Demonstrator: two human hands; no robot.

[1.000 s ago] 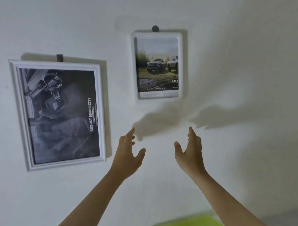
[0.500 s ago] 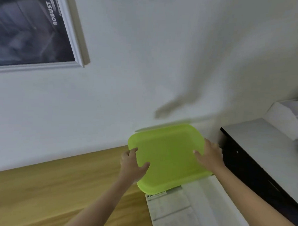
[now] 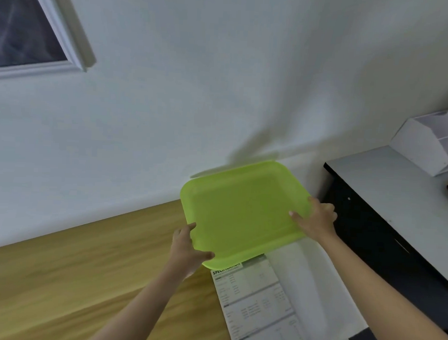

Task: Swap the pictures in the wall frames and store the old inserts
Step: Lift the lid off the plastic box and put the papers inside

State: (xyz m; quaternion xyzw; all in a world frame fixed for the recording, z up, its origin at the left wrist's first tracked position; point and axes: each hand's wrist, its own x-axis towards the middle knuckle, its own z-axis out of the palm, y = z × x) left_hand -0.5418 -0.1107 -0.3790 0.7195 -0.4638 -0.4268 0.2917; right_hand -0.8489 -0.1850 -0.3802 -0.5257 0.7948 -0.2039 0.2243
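Note:
A lime-green plastic tray (image 3: 241, 211) is held with its far side close to the white wall, above a wooden table. My left hand (image 3: 186, 250) grips its near-left edge, thumb on the rim. My right hand (image 3: 315, 219) grips its right edge. Under the tray's near edge lies a printed sheet headed "SPECIFICATION" (image 3: 255, 299), one of a few papers. The corner of a white wall frame (image 3: 66, 44) with a dark black-and-white picture shows at the top left. The second, smaller frame is out of view.
The wooden table (image 3: 85, 274) runs along the wall. A plain white sheet (image 3: 320, 289) lies to the right of the printed one. A black cabinet with a white top (image 3: 396, 192) stands at the right, with a white paper organiser (image 3: 429, 143) on it.
A second ago both hands were raised empty below the small frame. The view dropped to the table, both hands took hold of the green tray, and they still grip it.

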